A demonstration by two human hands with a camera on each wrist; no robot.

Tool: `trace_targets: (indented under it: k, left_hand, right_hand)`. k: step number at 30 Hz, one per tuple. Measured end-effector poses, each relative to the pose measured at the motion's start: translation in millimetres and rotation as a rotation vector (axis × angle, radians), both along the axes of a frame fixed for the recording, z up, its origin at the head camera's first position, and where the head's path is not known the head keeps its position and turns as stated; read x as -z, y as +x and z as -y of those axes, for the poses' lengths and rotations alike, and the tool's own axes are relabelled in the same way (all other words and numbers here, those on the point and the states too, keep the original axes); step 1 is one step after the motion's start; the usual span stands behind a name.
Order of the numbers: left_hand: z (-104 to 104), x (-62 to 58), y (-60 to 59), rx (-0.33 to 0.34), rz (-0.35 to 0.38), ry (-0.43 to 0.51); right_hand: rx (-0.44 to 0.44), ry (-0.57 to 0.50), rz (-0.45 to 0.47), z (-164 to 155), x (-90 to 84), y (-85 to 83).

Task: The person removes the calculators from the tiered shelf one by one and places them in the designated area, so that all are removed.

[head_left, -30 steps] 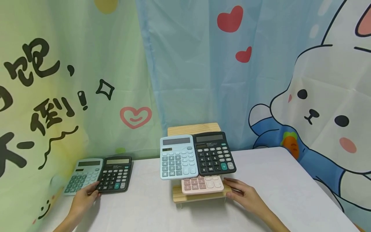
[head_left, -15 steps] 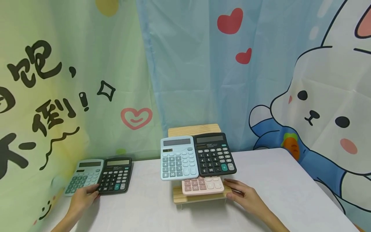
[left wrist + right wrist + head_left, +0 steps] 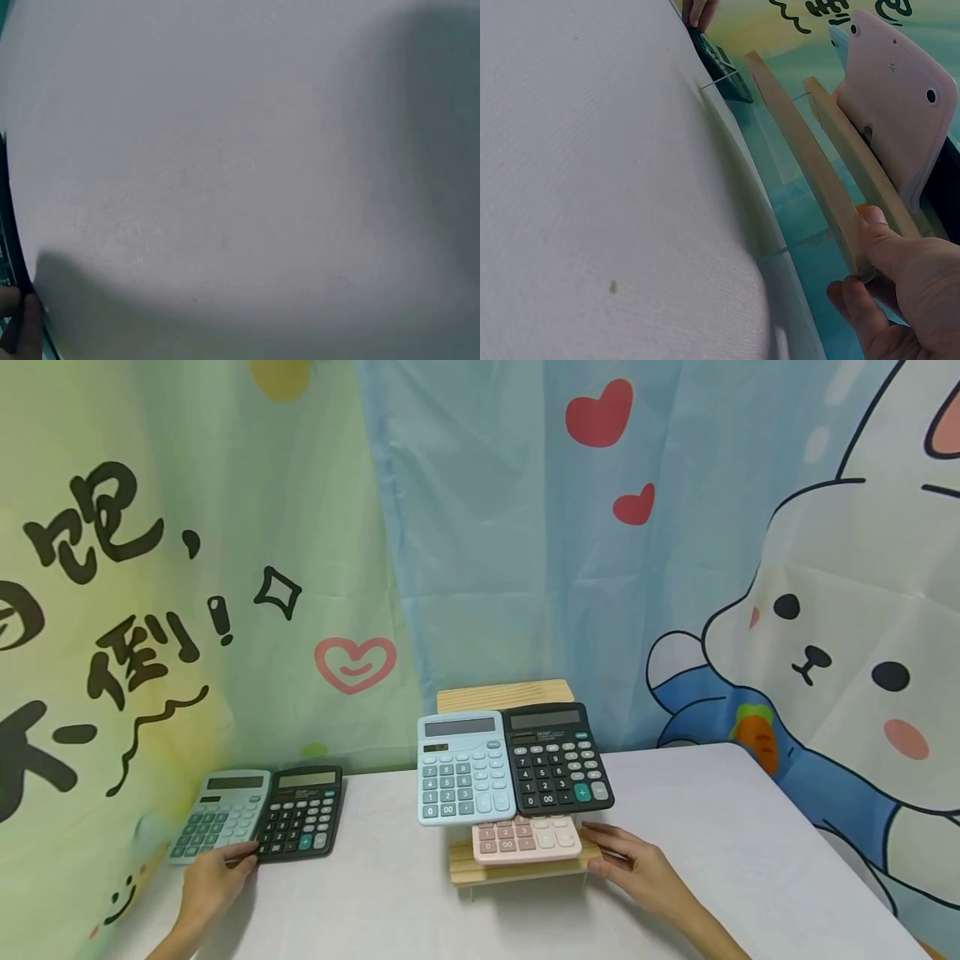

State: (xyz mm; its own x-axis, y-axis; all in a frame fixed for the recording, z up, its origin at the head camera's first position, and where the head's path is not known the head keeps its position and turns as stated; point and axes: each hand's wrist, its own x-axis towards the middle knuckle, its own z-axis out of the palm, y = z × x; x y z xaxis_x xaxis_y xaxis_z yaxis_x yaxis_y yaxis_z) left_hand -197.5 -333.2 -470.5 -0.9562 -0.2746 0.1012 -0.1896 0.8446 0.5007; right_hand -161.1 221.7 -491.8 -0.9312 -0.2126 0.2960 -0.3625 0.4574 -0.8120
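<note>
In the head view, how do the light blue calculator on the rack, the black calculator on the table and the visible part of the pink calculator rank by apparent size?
1. Light blue calculator, largest; it is also nearer the camera.
2. Black calculator on the table.
3. Pink calculator, smallest, because the upper calculators hide most of it.

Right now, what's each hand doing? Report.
Left hand grips black calculator on table. Right hand holds wooden rack edge. Nothing in the way.
</note>
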Motion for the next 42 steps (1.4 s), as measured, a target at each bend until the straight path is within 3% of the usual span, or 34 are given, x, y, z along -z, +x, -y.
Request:
trace_targets:
  k: [7,9,13,16,20,26,30,35,42]
  left_hand:
    - [-1,-0.7,6.4,0.029,-0.031,0.048]
    - [-3,-1.7,8.5,0.096,-0.109,0.010]
    - [-16,-8.8,12.5,0.301,-0.263,-0.100]
    - [-38,-18.9,17.3,0.393,-0.215,0.036]
    - [-74,-32.9,30.2,0.384,-0.074,0.326]
    - [-120,-43.6,45.2,0.386,-0.019,0.632]
    - [-138,-47.0,50.3,0.343,0.023,0.729]
    - [-152,-49.0,50.6,0.375,-0.008,0.771]
    - [-181,-57.9,32.6,0.452,-0.091,0.823]
  right_hand:
    - [-0.003,0.004,-0.021,0,1.0,-0.7]
    - [-0.006,-0.002,-0.022,0,0.9,-0.7]
    - [-0.011,-0.007,-0.022,1,1.3,-0.6]
    - [-0.006,-0.003,-0.027,1,1.8,-0.4]
    - [-0.005,0.002,-0.045,0,2.3,-0.1]
    - [-0.020,-0.008,-0.055,0,1.0,0.0]
    - [-0.034,-0.027,-0.057,3,2.3,-0.2]
    - [-0.020,-0.012,-0.044,4,3.8,-0.7]
    - [-0.002,-0.004,-0.054,-1,2.9,-0.6]
